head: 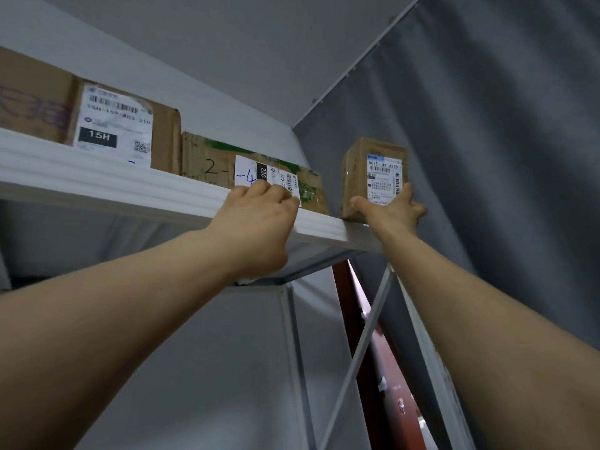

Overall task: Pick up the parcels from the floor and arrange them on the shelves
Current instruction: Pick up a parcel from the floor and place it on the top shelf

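Observation:
I look up at a white top shelf [107, 180]. A small brown parcel [358, 172] with a white label stands upright at the shelf's right end, and my right hand [391, 211] grips its lower part, thumb on the left side, fingers on the labelled face. My left hand [259, 216] rests curled on the shelf's front edge, fingers against a flat brown parcel [214, 157] marked "2-1-4". To the left sit a larger box with a "15H" label [113, 125] and another brown box [32, 99].
A grey curtain [503, 141] hangs close on the right, right beside the shelf end. White diagonal braces [363, 336] and an upright of the rack run below the shelf. A reddish-brown door frame [367, 345] shows behind them.

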The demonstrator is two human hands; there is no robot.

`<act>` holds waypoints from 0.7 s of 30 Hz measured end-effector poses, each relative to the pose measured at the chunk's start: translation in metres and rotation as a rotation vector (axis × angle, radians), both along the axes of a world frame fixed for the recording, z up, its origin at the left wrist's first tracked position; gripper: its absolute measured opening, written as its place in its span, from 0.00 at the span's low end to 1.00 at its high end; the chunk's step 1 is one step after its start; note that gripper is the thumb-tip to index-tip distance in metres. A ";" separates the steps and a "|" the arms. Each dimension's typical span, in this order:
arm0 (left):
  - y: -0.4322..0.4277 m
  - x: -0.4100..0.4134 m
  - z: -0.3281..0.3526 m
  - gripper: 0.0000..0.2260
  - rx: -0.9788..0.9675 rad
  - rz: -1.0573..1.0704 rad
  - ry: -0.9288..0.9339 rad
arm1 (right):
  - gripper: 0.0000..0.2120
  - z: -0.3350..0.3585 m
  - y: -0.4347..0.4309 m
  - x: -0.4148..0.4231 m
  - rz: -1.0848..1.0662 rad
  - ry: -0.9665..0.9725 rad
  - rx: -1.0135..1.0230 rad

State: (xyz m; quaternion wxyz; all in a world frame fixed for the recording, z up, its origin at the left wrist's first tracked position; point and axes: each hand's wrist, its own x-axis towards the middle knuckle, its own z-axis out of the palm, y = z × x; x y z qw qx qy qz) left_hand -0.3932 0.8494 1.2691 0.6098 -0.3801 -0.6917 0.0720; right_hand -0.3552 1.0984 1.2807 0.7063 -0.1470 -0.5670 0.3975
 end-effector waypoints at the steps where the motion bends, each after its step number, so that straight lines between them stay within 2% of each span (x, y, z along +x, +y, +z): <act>1: 0.006 -0.002 0.000 0.30 0.008 0.003 0.004 | 0.49 0.001 0.006 -0.004 0.009 -0.019 0.030; 6: 0.025 -0.010 0.001 0.31 0.034 0.033 -0.036 | 0.47 0.008 0.016 -0.019 0.054 -0.109 0.159; 16: 0.045 -0.027 0.000 0.33 0.019 0.051 0.001 | 0.42 0.007 0.017 -0.045 0.093 -0.174 0.189; 19: 0.045 -0.033 -0.002 0.35 0.018 0.048 0.011 | 0.34 -0.001 0.012 -0.053 -0.029 -0.181 0.175; 21: 0.044 -0.036 -0.002 0.36 0.012 0.043 0.010 | 0.26 -0.010 0.008 -0.060 -0.150 -0.120 0.226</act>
